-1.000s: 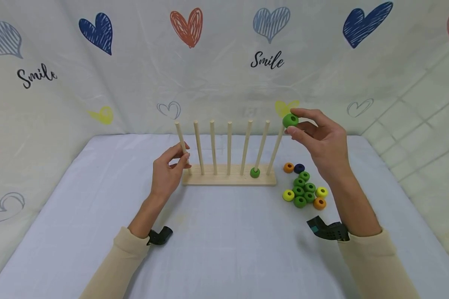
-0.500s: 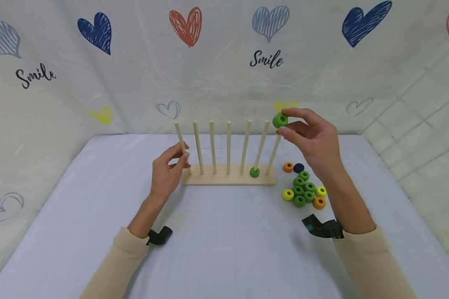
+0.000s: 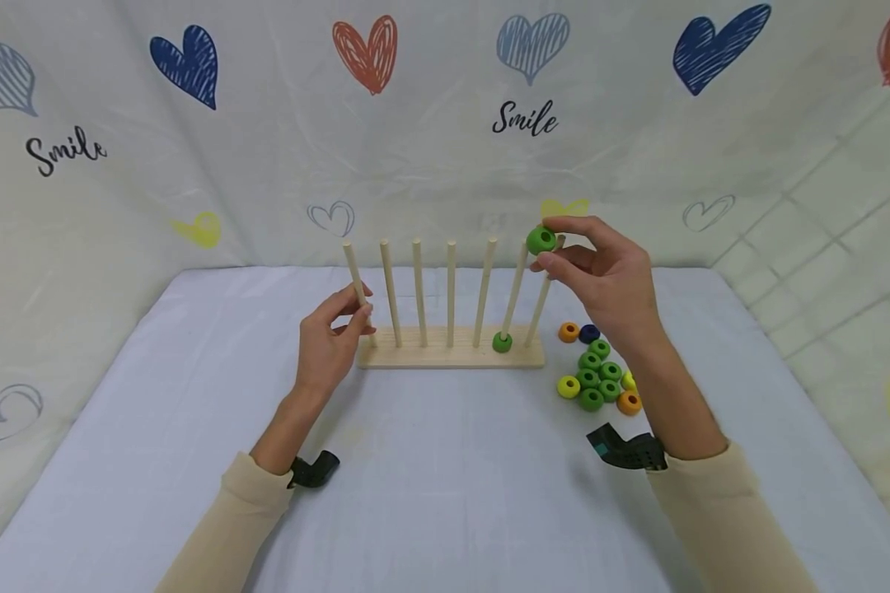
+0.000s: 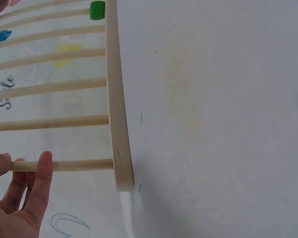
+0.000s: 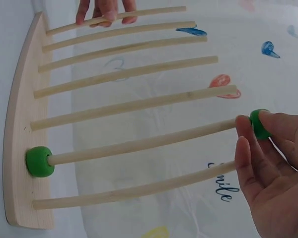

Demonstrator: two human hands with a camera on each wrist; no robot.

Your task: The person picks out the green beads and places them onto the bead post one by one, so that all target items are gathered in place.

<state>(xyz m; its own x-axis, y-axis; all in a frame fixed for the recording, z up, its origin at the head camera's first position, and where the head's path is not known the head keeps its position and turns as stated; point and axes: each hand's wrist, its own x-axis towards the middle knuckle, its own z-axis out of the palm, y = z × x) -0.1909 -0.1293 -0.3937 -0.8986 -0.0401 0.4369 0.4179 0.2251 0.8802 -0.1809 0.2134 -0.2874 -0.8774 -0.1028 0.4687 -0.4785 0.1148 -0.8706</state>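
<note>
A wooden rack (image 3: pixel 452 357) with several upright pegs stands on the cloth. My left hand (image 3: pixel 328 342) grips its leftmost peg (image 3: pixel 353 272), thumb and fingers around the lower half, as the left wrist view also shows. Between thumb and fingertips of my right hand (image 3: pixel 611 276) is a green bead (image 3: pixel 541 240), its hole visible. This bead is right at the top of the second peg from the right (image 5: pixel 149 143). Another green bead (image 3: pixel 502 343) sits at the foot of that same peg.
Right of the rack lies a cluster of loose beads: several green ones (image 3: pixel 588 379), a yellow bead (image 3: pixel 568 387), an orange bead (image 3: pixel 629 403) and a dark blue bead (image 3: pixel 589 333). A white curtain (image 3: pixel 430 165) printed with hearts hangs behind the table.
My right hand has moved left with the green bead, from the rightmost peg's top to the top of the second peg from the right. My left hand keeps its grip on the leftmost peg.
</note>
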